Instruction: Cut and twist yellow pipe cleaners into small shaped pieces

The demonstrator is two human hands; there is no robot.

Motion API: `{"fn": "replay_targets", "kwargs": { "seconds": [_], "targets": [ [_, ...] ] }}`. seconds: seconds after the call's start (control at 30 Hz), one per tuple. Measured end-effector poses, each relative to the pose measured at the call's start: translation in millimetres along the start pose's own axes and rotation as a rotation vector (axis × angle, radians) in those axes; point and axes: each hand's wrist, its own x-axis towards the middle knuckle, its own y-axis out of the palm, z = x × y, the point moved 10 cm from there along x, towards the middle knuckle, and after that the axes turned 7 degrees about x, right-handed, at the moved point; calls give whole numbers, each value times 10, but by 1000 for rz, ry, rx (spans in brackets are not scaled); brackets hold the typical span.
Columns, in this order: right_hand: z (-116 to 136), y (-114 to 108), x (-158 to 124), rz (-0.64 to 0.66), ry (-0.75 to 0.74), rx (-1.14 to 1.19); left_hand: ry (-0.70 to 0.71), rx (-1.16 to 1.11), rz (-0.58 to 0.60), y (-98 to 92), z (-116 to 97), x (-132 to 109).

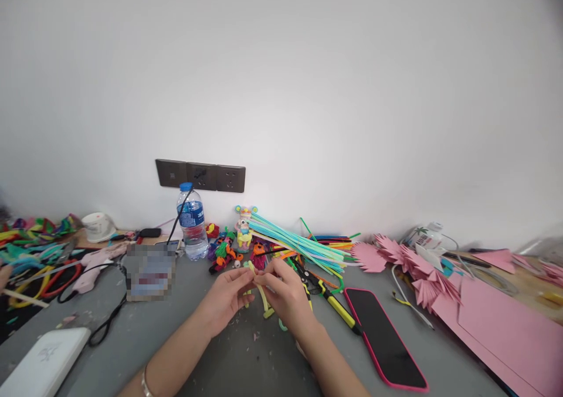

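Observation:
My left hand and my right hand meet over the grey table, both pinched on a pale yellow pipe cleaner piece that bends down between them. Just behind lies a sheaf of turquoise and mixed-colour pipe cleaners. A small finished pipe-cleaner figure stands beyond my fingers, beside a heap of little coloured pipe-cleaner shapes. Black-and-yellow pliers lie right of my right hand.
A phone in a pink case lies at the right. Pink paper sheets and cut pink fans fill the right side. A water bottle stands below wall sockets. A pink glue gun, cables and a white box sit left.

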Motion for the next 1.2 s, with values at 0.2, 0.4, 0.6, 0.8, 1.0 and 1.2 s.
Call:
{"fn": "replay_targets", "kwargs": {
  "seconds": [0.2, 0.4, 0.6, 0.8, 1.0, 1.2],
  "targets": [
    [-189, 40, 22, 121, 202, 411, -10, -18, -1, -86, 24, 51],
    [-344, -31, 51, 95, 349, 589, -30, 190, 80, 6, 7, 4],
    [-418, 7, 22, 82, 464, 851, -64, 286, 210, 177, 18, -99],
    [-415, 156, -45, 162, 556, 1018, -105, 404, 302, 237, 43, -151],
    [-494, 220, -104, 146, 658, 1058, -7, 513, 284, 222, -50, -140],
    [-628, 235, -149, 85, 739, 991, 137, 648, 177, 163, -127, -65]
  ]
}}
